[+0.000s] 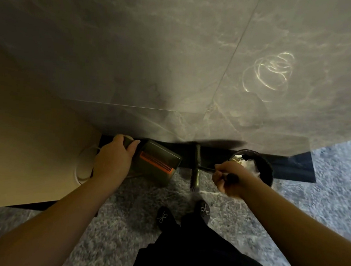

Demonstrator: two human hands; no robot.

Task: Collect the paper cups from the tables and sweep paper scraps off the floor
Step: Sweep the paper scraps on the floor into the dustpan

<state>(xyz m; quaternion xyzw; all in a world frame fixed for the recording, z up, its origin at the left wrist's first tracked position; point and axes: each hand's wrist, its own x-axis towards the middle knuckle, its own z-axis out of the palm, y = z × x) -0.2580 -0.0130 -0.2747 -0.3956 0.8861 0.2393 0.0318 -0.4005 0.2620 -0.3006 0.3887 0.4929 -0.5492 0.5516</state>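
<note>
I look down at a grey speckled floor (124, 212) in dim light. My left hand (113, 158) grips the handle of an olive green dustpan (158, 162) with an orange comb strip, held close to the wall base. My right hand (229, 181) grips the dark handle of a broom (197, 171), whose olive stem and dark head sit along the black skirting. A black waste bin (265, 167) with white crumpled paper inside stands just behind my right hand. No paper cups show.
A grey marbled wall (175, 61) fills the upper view, with black skirting (291, 166) at its foot. A beige panel (26, 134) stands at the left with a white cable loop (80, 168) beside it. My two black slippers (184, 213) are below.
</note>
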